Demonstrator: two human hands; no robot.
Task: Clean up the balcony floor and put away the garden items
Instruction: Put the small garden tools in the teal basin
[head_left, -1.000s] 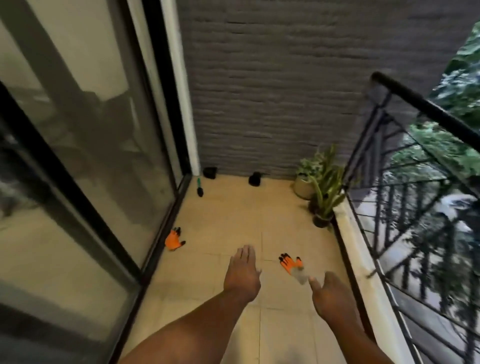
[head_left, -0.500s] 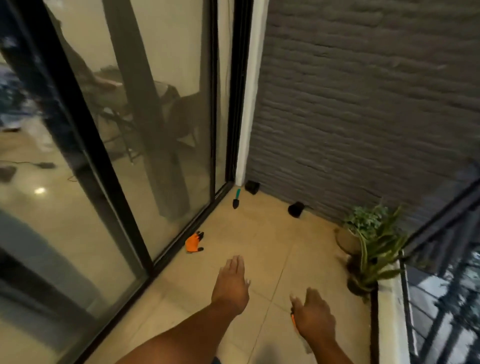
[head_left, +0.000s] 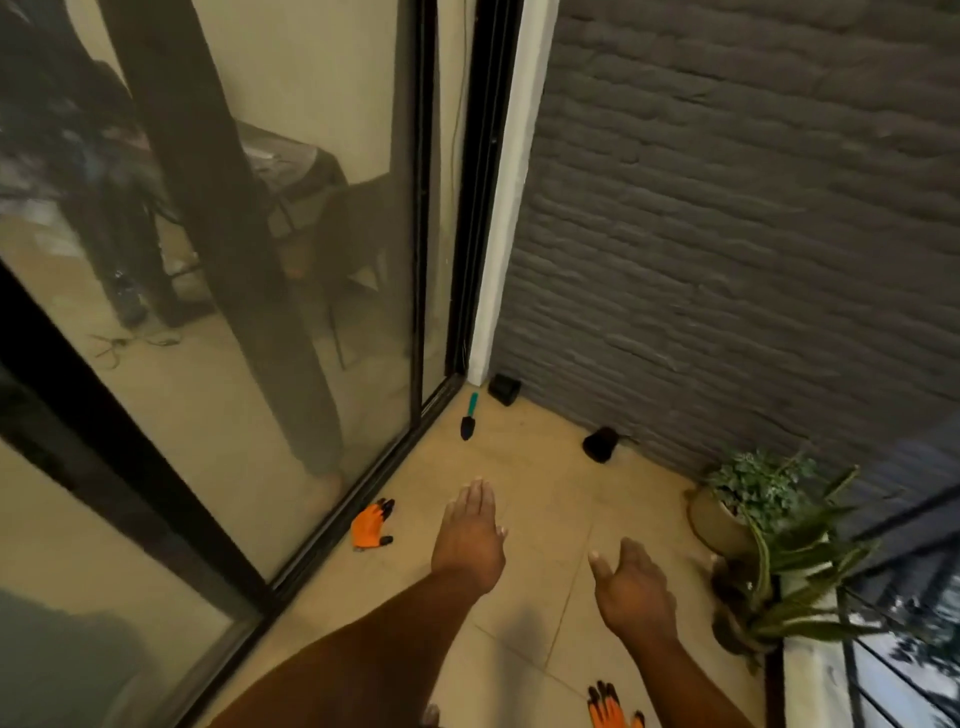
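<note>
While both hands hang empty, left hand (head_left: 470, 535) flat, right hand (head_left: 631, 590) loosely spread, nothing's picked up yet. One glove (head_left: 370, 525) lies by the door track, another glove (head_left: 608, 707) near the feet, trowel (head_left: 469, 418) in the corner. Probably next: bend and grab a glove.

No readable text, label, brand, number or sign anywhere in view.
</note>
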